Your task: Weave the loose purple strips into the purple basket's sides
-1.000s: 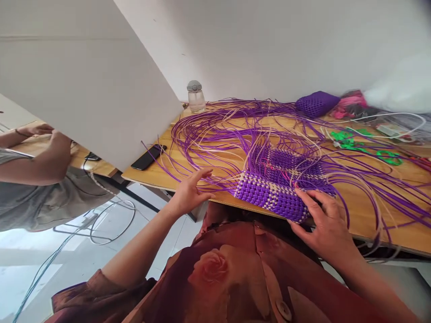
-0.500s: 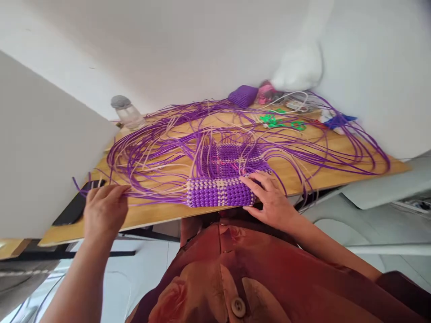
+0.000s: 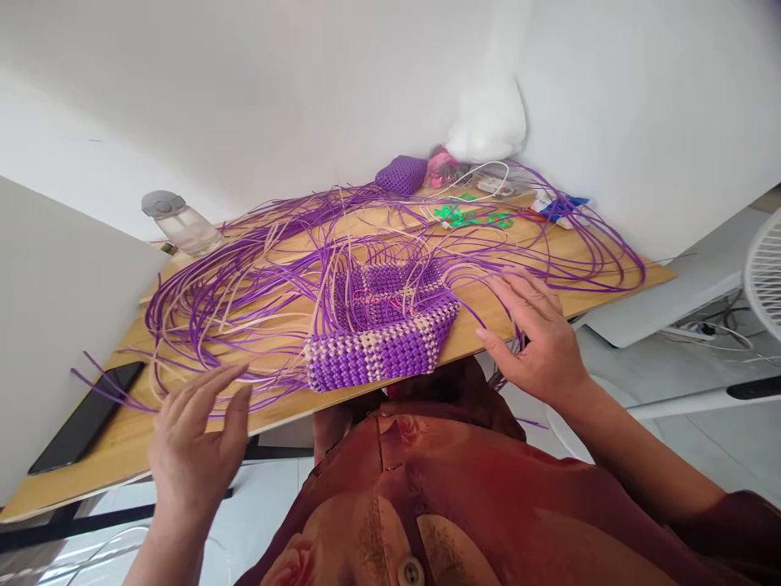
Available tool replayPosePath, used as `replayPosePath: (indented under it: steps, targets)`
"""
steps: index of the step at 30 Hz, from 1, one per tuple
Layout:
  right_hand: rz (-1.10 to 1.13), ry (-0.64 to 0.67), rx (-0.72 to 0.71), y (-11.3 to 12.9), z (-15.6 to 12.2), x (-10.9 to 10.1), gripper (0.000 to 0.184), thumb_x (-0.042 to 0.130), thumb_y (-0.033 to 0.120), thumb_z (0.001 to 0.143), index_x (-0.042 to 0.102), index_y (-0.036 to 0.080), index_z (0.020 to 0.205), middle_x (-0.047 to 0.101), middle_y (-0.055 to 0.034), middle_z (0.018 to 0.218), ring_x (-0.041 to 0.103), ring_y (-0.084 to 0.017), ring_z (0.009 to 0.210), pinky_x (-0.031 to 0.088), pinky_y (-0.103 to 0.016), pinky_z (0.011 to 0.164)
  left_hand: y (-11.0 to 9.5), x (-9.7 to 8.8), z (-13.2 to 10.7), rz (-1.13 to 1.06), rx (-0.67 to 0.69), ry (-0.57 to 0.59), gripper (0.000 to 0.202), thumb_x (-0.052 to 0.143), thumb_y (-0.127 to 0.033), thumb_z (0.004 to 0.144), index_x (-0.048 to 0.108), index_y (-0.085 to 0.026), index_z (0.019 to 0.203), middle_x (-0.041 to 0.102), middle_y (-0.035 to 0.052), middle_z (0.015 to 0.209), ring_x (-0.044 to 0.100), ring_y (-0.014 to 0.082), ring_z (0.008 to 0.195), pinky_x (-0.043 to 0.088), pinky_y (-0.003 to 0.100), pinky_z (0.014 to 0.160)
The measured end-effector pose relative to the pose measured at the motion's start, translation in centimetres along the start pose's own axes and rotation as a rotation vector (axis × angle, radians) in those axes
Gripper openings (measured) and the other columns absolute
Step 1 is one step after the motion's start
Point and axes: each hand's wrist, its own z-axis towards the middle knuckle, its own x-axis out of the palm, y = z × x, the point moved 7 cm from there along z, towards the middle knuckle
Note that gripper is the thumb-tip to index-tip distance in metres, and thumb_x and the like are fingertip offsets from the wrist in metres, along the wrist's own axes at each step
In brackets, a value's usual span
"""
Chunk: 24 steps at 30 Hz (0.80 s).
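Observation:
A purple and cream woven basket (image 3: 390, 346), partly made, sits at the front edge of the wooden table (image 3: 482, 321). Long loose purple and cream strands (image 3: 256, 268) fan out from it to both sides and the back. My left hand (image 3: 198, 431) hovers at the table's front edge, left of the basket, fingers apart and nothing in them, near the strands' ends. To the right of the basket is my right hand (image 3: 537, 342), open with fingers spread, over a few strands and apart from the weave.
A black phone (image 3: 89, 419) lies at the left, and a bottle with a grey lid (image 3: 183, 224) stands behind. At the back are a purple woven piece (image 3: 401, 175), a white bag (image 3: 491, 118) and green bits (image 3: 455, 216). A white fan (image 3: 765, 268) stands at the right.
My left hand has let go of the strands and opened. My right hand has come off the basket's right end and moved right. The view has shifted, showing the fan.

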Motion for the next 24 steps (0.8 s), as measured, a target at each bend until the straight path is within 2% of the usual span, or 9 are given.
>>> replayPosePath:
  steps: [4,7,9,13,15,17,19,21,24]
  targets:
    - [0.007,-0.024,-0.001,0.9,0.5,-0.6,0.059,0.063,0.027,0.086,0.05,0.02,0.143,0.058,-0.0136,0.137,0.046,-0.035,0.137,0.041,-0.057,0.112,-8.1,1.6,2.2,-0.153,0.233,0.142,0.035,0.066,-0.026,0.088,0.061,-0.028,0.123,0.07,0.0073,0.119,0.063,0.0274,0.115,0.046,0.047,0.101]
    - [-0.016,-0.04,-0.032,1.0,1.2,-0.9,0.058,0.064,0.026,0.085,0.052,0.021,0.141,0.06,-0.0122,0.136,0.048,-0.035,0.135,0.041,-0.058,0.112,-13.1,4.5,4.0,-0.059,0.352,0.281,0.056,0.067,-0.048,0.086,0.054,-0.02,0.132,0.065,0.0138,0.128,0.058,0.032,0.121,0.042,0.049,0.103]
    - [-0.035,-0.063,-0.059,0.7,1.7,-1.4,0.057,0.066,0.025,0.083,0.054,0.021,0.139,0.06,-0.0121,0.136,0.05,-0.035,0.133,0.041,-0.057,0.112,-14.8,6.8,5.1,0.06,0.378,0.38,0.077,0.066,-0.062,0.08,0.051,-0.013,0.137,0.065,0.0195,0.127,0.057,0.0367,0.12,0.039,0.052,0.103]
    - [0.028,-0.246,-0.07,-0.4,2.3,-3.9,0.044,0.071,0.016,0.076,0.07,0.021,0.12,0.072,-0.0096,0.115,0.066,-0.03,0.111,0.049,-0.051,0.102,-14.7,10.6,5.5,0.168,0.356,0.599,0.09,0.066,-0.074,0.07,0.056,-0.01,0.133,0.072,0.0166,0.099,0.063,0.0358,0.098,0.044,0.048,0.09]
    - [0.149,-0.421,0.02,-1.7,1.9,-5.3,0.023,0.071,0.013,0.075,0.077,0.019,0.097,0.076,-0.007,0.088,0.071,-0.023,0.083,0.056,-0.043,0.084,-14.4,10.7,5.2,0.132,0.369,0.585,0.083,0.067,-0.071,0.071,0.058,-0.013,0.13,0.071,0.0139,0.098,0.063,0.0334,0.097,0.043,0.045,0.088]
    - [0.338,-0.593,0.169,-3.5,1.0,-5.9,0.006,0.07,0.017,0.078,0.076,0.016,0.077,0.067,-0.0034,0.063,0.063,-0.016,0.057,0.053,-0.034,0.06,-14.2,10.1,4.8,0.074,0.385,0.522,0.078,0.069,-0.067,0.073,0.057,-0.016,0.131,0.069,0.0126,0.102,0.061,0.0318,0.099,0.042,0.044,0.089]
    - [0.544,-0.695,0.291,-5.1,0.2,-5.5,0.015,0.068,0.022,0.082,0.072,0.014,0.07,0.055,0.0011,0.049,0.05,-0.011,0.042,0.041,-0.028,0.043,-14.0,9.3,4.6,0.022,0.383,0.469,0.074,0.07,-0.062,0.076,0.055,-0.019,0.134,0.068,0.0124,0.109,0.059,0.0313,0.103,0.04,0.045,0.092]
    - [0.695,-0.678,0.364,-6.2,0.2,-4.6,0.014,0.07,0.025,0.081,0.072,0.012,0.074,0.048,0.0037,0.046,0.041,-0.009,0.037,0.031,-0.026,0.036,-13.7,8.7,4.5,-0.012,0.363,0.445,0.069,0.07,-0.058,0.079,0.053,-0.022,0.135,0.066,0.0122,0.114,0.057,0.0309,0.108,0.039,0.046,0.096]
    - [0.783,-0.479,0.573,-8.6,1.5,-3.5,0.014,0.078,0.023,0.073,0.072,0.012,0.081,0.055,0.0019,0.055,0.04,-0.006,0.039,0.023,-0.022,0.033,-13.1,9.1,4.6,-0.004,0.335,0.489,0.067,0.069,-0.058,0.08,0.054,-0.023,0.134,0.066,0.0116,0.115,0.057,0.0309,0.109,0.039,0.046,0.096]
